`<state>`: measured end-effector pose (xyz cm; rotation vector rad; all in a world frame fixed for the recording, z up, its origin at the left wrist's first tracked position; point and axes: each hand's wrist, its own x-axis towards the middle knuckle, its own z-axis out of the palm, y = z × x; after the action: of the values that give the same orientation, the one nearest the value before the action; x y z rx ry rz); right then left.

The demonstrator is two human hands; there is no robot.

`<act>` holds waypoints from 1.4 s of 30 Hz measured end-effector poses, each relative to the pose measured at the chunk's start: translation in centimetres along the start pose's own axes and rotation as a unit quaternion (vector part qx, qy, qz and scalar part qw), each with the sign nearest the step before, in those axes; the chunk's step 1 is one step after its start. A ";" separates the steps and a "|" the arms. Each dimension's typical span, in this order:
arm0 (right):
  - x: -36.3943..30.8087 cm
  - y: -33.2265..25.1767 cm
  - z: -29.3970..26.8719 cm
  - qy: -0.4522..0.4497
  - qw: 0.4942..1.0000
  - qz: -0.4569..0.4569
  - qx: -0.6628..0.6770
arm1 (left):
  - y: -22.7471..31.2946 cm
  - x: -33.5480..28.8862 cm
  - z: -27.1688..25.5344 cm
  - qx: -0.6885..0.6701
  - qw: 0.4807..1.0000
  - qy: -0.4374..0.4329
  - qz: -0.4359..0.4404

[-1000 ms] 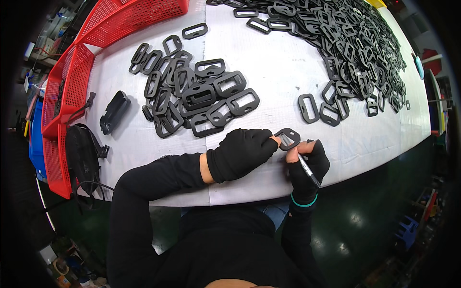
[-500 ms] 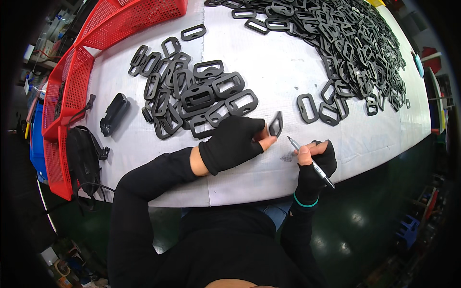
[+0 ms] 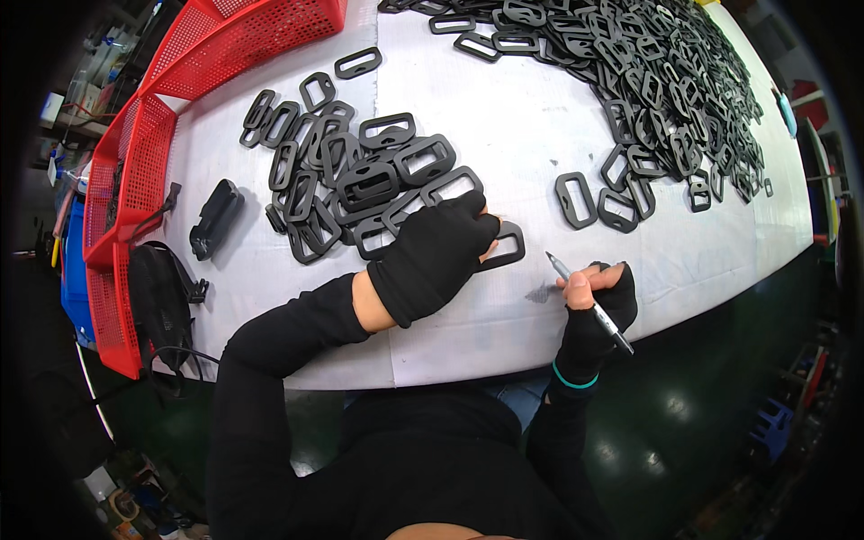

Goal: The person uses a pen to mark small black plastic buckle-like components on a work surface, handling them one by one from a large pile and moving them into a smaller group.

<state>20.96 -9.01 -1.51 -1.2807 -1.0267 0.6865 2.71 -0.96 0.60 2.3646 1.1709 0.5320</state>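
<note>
My left hand (image 3: 434, 256), in a black fingerless glove, is closed on a black oblong plastic frame (image 3: 517, 245) with a slot through it. Most of its fingers are hidden behind the glove. Between the thumb and fingers of my right hand (image 3: 596, 301) is a grey marker pen (image 3: 587, 300), its uncapped tip pointing up and left toward that frame but apart from it. Just beyond my left hand lies a loose heap of similar black frames (image 3: 367, 184).
A much larger pile of black frames (image 3: 650, 85) covers the far right of the white table (image 3: 468, 337). Red perforated baskets (image 3: 147, 148) line the left edge. Near them lie a black case (image 3: 160, 297) with a cord and a dark open holder (image 3: 216, 219).
My left hand has turned the frame from nearly edge-on to face up and shifted slightly left. My right hand has moved a little to the right, still gripping the marker.
</note>
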 end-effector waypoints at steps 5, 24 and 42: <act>-0.1 0.1 -0.1 0.003 1.000 0.003 -0.006 | -0.7 0.4 -0.1 -0.109 0.994 0.003 -0.015; 0.2 -0.9 0.7 -0.098 0.994 0.003 -0.042 | 0.6 -0.3 0.4 -0.283 0.957 0.042 -0.048; 0.2 -0.8 0.7 -0.086 0.995 0.009 -0.047 | 0.3 -0.5 0.7 -0.270 0.962 0.040 -0.011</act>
<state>20.30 -8.69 -0.75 -1.3295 -1.2019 0.7806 2.96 -1.67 0.10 1.8728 0.9334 0.8276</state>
